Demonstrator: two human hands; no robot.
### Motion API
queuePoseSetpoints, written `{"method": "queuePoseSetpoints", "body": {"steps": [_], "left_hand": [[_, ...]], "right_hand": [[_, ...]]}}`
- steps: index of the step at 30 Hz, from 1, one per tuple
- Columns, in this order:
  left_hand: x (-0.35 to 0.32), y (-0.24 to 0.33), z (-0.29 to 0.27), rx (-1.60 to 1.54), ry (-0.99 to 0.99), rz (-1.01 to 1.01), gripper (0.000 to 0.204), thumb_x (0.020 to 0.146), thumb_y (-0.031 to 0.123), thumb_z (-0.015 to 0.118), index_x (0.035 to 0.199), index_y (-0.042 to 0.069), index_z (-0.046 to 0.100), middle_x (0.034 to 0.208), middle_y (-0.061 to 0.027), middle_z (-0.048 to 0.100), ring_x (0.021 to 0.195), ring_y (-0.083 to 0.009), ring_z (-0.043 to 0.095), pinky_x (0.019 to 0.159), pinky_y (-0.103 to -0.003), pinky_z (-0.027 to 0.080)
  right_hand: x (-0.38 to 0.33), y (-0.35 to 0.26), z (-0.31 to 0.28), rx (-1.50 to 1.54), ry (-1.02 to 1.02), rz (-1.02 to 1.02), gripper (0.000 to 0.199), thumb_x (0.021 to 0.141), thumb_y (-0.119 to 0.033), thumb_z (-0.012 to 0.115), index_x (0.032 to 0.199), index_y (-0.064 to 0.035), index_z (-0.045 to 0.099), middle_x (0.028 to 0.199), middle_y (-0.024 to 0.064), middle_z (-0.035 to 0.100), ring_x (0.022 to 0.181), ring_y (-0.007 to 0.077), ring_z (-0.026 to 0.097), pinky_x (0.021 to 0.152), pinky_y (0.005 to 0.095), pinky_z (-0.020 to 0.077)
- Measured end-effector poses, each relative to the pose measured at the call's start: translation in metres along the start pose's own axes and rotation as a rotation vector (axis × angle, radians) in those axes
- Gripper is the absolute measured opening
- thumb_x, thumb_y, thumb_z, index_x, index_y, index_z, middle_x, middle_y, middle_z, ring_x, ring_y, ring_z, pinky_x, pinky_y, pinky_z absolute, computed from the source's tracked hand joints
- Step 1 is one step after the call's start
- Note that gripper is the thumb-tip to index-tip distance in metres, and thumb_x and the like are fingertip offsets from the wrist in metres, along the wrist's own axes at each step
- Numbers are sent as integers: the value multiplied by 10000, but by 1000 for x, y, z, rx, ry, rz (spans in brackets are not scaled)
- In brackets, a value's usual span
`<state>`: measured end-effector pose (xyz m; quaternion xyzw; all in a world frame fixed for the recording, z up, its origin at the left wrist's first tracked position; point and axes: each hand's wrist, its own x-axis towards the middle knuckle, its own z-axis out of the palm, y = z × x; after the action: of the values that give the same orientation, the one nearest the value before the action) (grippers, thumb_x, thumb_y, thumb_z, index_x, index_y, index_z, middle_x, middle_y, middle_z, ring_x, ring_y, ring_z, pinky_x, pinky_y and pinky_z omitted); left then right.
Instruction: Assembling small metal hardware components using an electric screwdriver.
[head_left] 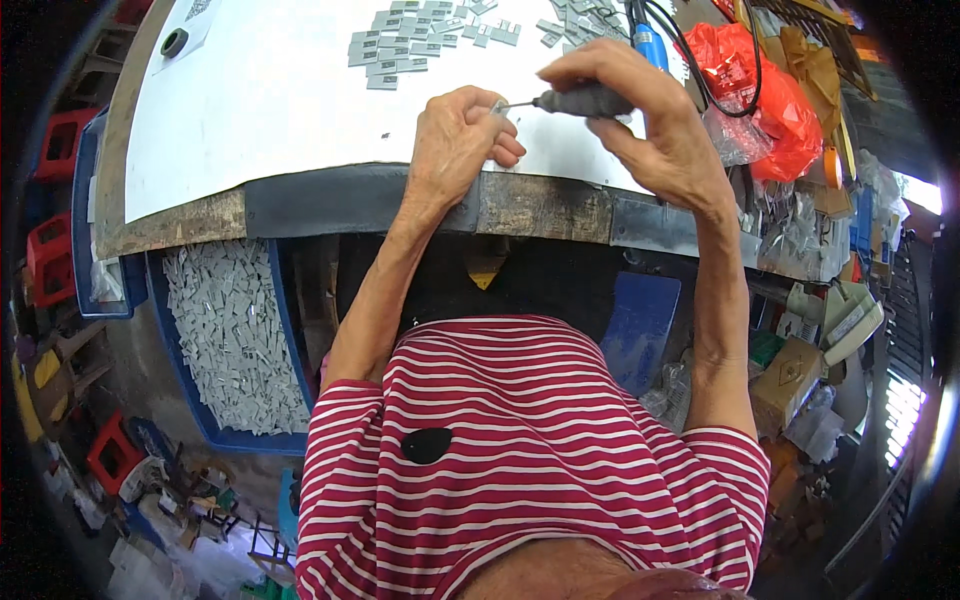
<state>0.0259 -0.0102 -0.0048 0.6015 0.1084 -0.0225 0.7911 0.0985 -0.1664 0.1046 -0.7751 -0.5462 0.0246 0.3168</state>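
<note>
My table (545,208) has a white sheet (270,110) on it. Gray pieces (396,42) lie back from the near edge, a black ring (166,45) by the left edge, a red bag (792,130) toward the right edge.

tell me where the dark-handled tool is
In the head view, the dark-handled tool is upper centre-right, in the right hand, its thin shaft pointing toward the left hand.

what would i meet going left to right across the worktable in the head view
Black ring, left hand pinching a small pale piece, right hand holding a dark-handled tool, red plastic bag.
</note>
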Motion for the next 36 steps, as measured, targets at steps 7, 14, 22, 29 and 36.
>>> {"method": "queuePoseSetpoints", "body": {"steps": [7,14,22,29,36], "left_hand": [[-2,2,1,-4,27,54,221,826,29,474,992,-111,514,757,-183,612,601,-168,627,548,-240,543],[-1,-3,2,-55,38,128,244,843,75,514,1018,-95,517,784,-181,612,631,-175,632,565,-236,544],[-6,-2,6,77,70,149,259,850,68,485,1036,-111,506,789,-177,616,645,-169,628,568,-236,521],[-8,4,9,151,93,159,231,831,41,481,1007,-97,536,810,-141,635,679,-119,603,593,-226,492],[-9,-2,7,293,147,240,229,829,26,478,1023,-76,548,849,-108,645,734,-96,584,646,-215,476]], "right_hand": [[-55,-1,13,239,347,487,342,688,30,562,1026,-18,576,988,71,585,924,152,561,816,263,440],[-96,5,62,-37,509,531,324,695,36,551,1017,2,548,958,127,549,910,255,551,817,314,425],[-58,-4,70,-422,518,303,237,684,-32,611,919,-32,583,902,104,556,875,282,521,768,384,384],[-15,8,97,-19,504,357,84,696,-29,613,771,-17,576,758,96,549,714,262,533,632,354,426],[-13,15,104,-125,491,273,96,691,-13,613,774,-20,565,752,94,544,712,263,534,614,349,429]]}}
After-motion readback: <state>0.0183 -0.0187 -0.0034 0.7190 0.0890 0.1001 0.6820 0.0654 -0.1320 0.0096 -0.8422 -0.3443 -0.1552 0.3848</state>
